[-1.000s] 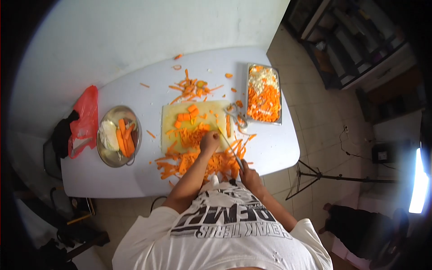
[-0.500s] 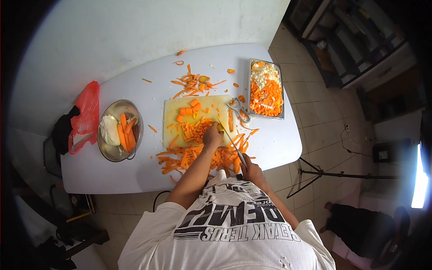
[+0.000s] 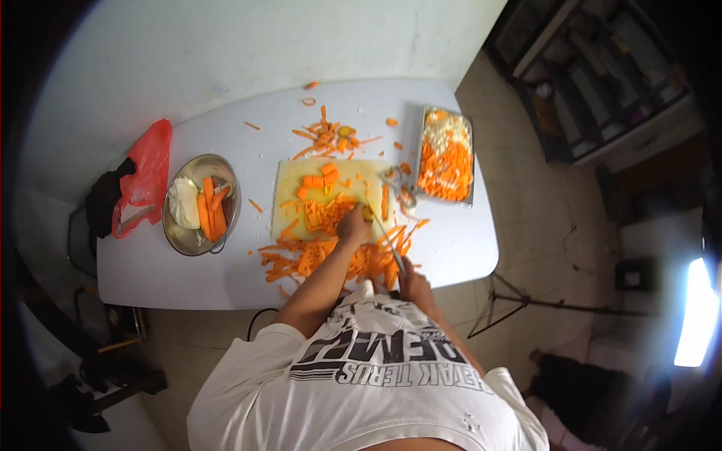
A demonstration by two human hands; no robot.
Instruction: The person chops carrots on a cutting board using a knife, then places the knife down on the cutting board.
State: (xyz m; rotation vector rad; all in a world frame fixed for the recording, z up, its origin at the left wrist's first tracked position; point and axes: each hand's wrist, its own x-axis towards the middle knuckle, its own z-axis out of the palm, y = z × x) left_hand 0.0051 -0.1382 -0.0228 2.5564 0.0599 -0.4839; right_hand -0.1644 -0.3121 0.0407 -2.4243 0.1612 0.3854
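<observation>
My left hand (image 3: pixel 353 225) is closed on a carrot piece (image 3: pixel 368 213) at the right part of the yellowish cutting board (image 3: pixel 289 169). Just right of that piece, the blade of a knife (image 3: pixel 386 235) slants across the board's edge. My right hand (image 3: pixel 414 284) is wrapped round its handle. Cut carrot (image 3: pixel 323 213) lies in a pile left of my left hand, with larger carrot chunks (image 3: pixel 313 181) behind it. Orange peelings (image 3: pixel 308 259) cover the table along the board's near edge.
A metal bowl (image 3: pixel 180 237) with whole carrots and a pale vegetable stands left, beside a red plastic bag (image 3: pixel 147 177). Scissors (image 3: pixel 398 188) lie right of the board, near a metal tray (image 3: pixel 471 197) of cut vegetables. A tripod (image 3: pixel 519 301) stands at right.
The view has shifted a little. My left hand has turned slightly, and the carrot piece at its fingertips shows more clearly than a second ago. The knife remains beside it.
</observation>
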